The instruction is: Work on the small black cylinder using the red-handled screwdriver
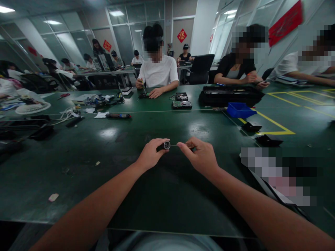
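Both my hands meet over the middle of the dark green table (78,167). My left hand (151,153) is closed around a small dark cylindrical part (166,145) with a round silvery end facing me. My right hand (201,156) is pinched on a thin tool (183,145), whose slim metal shaft points left and touches the part's end. What the tool's handle looks like is hidden by my fingers.
A blue bin (239,109), black trays (227,96), circuit boards (181,104), a screwdriver (118,115) and cables (102,100) lie further back. Small black parts (268,140) sit at right by yellow floor-tape lines. People work across the table and at the right.
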The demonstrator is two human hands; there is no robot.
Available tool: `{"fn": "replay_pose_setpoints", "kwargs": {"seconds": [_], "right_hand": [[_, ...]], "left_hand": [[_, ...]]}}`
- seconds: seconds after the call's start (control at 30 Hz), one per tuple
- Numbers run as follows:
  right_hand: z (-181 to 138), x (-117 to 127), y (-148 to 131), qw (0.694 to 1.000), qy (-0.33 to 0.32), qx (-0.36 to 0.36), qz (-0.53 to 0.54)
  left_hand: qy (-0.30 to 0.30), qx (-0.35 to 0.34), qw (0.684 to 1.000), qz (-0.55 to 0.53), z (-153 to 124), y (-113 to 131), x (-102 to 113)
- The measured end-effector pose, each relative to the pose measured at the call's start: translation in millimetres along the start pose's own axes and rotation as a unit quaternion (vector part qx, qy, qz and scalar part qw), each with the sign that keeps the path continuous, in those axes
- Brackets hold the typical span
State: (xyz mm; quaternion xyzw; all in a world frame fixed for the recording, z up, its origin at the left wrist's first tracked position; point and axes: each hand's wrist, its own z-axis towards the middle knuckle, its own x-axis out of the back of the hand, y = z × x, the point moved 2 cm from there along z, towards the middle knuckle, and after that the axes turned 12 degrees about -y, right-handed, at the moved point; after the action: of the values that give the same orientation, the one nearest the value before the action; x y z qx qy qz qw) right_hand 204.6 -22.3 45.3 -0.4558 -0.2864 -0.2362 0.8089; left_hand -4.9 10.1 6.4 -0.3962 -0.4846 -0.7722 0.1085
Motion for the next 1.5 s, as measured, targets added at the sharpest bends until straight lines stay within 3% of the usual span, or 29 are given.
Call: {"fn": "replay_pose_setpoints", "kwargs": {"seconds": [0.37,0.7,1.1,1.27,1.5], "right_hand": [[-1.0,0.9,-4.9,0.998,-0.048,0.021,0.042],[-2.8,1.8,-6.6,0.983,-0.109,0.128,0.07],[-2.6,-1.9,-6.1,0.994,-0.072,0.013,0.075],[-1.9,-2.2,-2.3,0.993,-0.052,0.032,0.098],[-0.9,0.1,-5.1,0.993,-0.078,0.035,0.076]], "left_hand": [[-0.005,0.004,1.0,-0.005,-0.7,3.0,1.2],[0.01,0.009,1.0,-0.012,0.9,0.2,0.9],[-0.01,0.006,1.0,-0.014,-0.5,5.9,-0.6],[0.002,0.019,1.0,-0.01,-0.8,1.6,0.1],[-0.001,0.015,1.0,-0.006,-0.3,-0.3,-1.3]]}}
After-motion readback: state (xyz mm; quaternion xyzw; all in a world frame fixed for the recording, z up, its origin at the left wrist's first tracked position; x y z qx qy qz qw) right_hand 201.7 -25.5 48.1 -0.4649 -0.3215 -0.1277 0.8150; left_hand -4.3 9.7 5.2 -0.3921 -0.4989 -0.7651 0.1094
